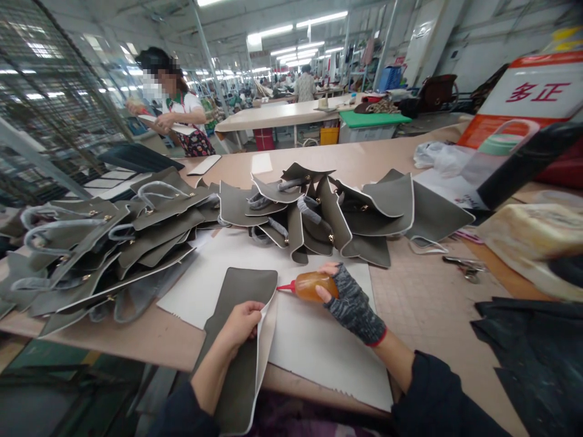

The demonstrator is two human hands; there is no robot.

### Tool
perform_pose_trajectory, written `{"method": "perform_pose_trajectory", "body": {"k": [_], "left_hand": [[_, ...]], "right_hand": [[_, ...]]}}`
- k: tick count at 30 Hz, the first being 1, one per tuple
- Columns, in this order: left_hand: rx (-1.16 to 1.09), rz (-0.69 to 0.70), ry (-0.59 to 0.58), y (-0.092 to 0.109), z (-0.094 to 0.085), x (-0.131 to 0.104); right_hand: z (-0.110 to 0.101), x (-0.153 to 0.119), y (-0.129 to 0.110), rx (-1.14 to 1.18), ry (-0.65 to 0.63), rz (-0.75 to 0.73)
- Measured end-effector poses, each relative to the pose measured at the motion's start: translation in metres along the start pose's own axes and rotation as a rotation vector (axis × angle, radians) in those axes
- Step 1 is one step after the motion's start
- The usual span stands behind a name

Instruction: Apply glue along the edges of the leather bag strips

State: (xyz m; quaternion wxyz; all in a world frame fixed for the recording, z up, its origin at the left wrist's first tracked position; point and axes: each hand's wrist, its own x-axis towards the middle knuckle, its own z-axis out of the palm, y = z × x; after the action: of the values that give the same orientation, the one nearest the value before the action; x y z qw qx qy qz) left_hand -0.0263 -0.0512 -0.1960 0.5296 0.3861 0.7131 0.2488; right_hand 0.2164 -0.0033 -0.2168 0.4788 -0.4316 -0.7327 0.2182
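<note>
Pinched in my left hand (242,325) is the pale-edged side of a grey-green leather-like panel (237,376), whose white inner face shows along the right. My right hand (353,303), in a dark grey fingerless glove, grips a squeeze bottle (314,286) of amber liquid, probably glue. The bottle lies nearly level, its red nozzle (286,287) pointing left at the panel's upper right edge; whether the tip touches is too fine to tell. Beneath both hands lies a large white sheet (328,358) on the table.
Grey-green bag pieces with wrapped handles are heaped at left (150,230) and across the middle (319,212). Metal clips (469,267) and black sheet material (532,352) lie at right, near a black cylinder (528,164). A co-worker (182,109) stands beyond the table, far left.
</note>
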Motion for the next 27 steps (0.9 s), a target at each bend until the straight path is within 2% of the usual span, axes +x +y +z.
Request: {"method": "perform_pose_trajectory", "body": {"k": [8, 15, 21, 27], "left_hand": [[-0.005, -0.001, -0.002, -0.003, 0.002, 0.002], [-0.013, 0.007, -0.001, -0.005, 0.003, 0.002], [-0.026, 0.022, 0.002, -0.006, 0.003, 0.001], [-0.037, 0.063, 0.012, -0.011, 0.006, -0.002]], "right_hand": [[-0.005, 0.003, -0.005, 0.031, -0.028, 0.008], [-0.005, -0.002, 0.0, 0.035, -0.02, 0.026], [-0.009, -0.01, -0.009, 0.088, -0.059, 0.135], [-0.012, -0.02, -0.019, 0.162, -0.11, 0.166]]}}
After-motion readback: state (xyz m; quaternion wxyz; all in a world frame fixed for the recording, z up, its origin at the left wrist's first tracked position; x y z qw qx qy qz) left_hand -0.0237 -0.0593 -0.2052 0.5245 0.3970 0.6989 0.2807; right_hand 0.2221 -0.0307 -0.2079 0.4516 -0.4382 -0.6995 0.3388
